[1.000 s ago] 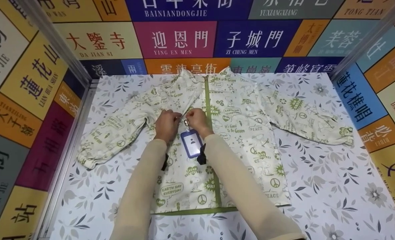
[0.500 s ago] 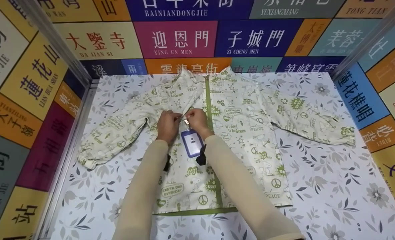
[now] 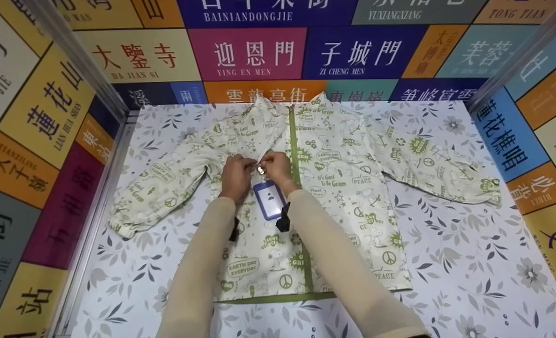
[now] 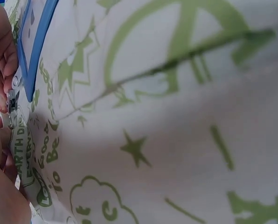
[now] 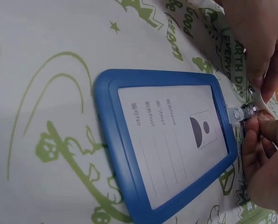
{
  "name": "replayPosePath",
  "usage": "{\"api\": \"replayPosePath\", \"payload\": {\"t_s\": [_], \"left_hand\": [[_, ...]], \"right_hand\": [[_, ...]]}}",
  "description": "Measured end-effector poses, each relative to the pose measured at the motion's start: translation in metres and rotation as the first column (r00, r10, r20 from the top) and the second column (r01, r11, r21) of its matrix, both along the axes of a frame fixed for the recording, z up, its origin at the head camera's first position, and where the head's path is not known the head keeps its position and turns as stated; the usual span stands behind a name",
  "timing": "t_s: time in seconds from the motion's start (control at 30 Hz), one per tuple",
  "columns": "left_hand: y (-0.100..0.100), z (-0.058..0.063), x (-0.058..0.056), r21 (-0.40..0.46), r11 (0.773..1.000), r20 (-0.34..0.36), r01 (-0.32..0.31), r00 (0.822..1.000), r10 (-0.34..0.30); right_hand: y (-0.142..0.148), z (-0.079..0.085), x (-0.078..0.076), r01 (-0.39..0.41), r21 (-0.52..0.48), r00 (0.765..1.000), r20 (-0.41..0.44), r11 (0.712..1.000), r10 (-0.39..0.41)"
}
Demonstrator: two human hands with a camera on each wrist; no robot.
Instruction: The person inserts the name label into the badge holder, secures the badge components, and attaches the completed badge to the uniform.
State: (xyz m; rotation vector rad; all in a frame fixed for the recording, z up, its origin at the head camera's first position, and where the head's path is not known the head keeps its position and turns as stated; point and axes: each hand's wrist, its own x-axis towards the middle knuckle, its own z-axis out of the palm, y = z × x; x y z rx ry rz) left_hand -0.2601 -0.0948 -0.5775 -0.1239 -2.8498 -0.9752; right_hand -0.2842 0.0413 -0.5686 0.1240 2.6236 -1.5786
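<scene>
A white jacket with green print lies spread on the table, its front edged with a green strip. My left hand pinches the folded front edge of the jacket between thumb and fingers, left of the strip. Close beside it, my right hand pinches the metal clip of an ID badge, right at that fabric edge. The badge, a blue frame around a white card, hangs from the clip over the jacket front. In the left wrist view the clip shows between both hands; fingers partly hide its jaws.
The table wears a white cover with grey leaves and flowers. Colourful panels with printed characters stand as walls at the back and both sides. The jacket's sleeves spread out left and right.
The badge has swung slightly left and up beneath the right hand. Both hands stay at the same spot on the jacket edge, with only small finger shifts.
</scene>
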Motion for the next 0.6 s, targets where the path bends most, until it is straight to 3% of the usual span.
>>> {"api": "replayPosePath", "payload": {"t_s": [0.27, 0.4, 0.6], "left_hand": [[-0.0035, -0.0022, -0.001, 0.029, 1.0, 0.01, -0.01, 1.0, 0.01], [-0.0052, -0.0045, -0.0007, 0.039, 0.999, 0.012, 0.007, 1.0, -0.008], [-0.0064, -0.0042, 0.0012, 0.043, 0.998, -0.022, 0.045, 0.999, -0.044]], "right_hand": [[-0.0034, -0.0023, -0.0001, 0.036, -0.13, 0.999, 0.031, 0.991, -0.033], [-0.005, -0.0036, 0.0006, 0.049, -0.128, 0.998, -0.02, 0.991, -0.052], [-0.0058, -0.0028, 0.0005, -0.021, -0.105, 0.994, -0.105, 0.994, 0.01]]}}
